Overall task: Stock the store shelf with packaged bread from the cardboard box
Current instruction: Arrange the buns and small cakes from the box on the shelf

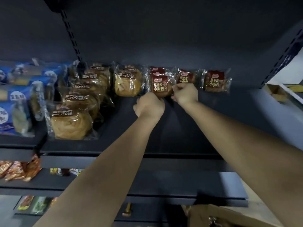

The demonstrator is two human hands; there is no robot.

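Dark back panel (164,38), slotted upright (72,35), dim light

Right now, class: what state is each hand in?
Left hand: fingers curled, holding the red-label bread pack by its lower edge.
Right hand: pinching the same pack's right edge.

A dark label reading 三只松鼠 stood on every clear bun pack (70,122) in the row running from the shelf's (180,136) front edge to its back. The lone bun pack (127,84) at the back carried the same label. Along the back edge, the near red pack (161,87), middle red pack (184,78) and right red pack (214,81) read 黑全麦小面包. Print on the blue packs (9,115) at the left edge was too blurred to read.
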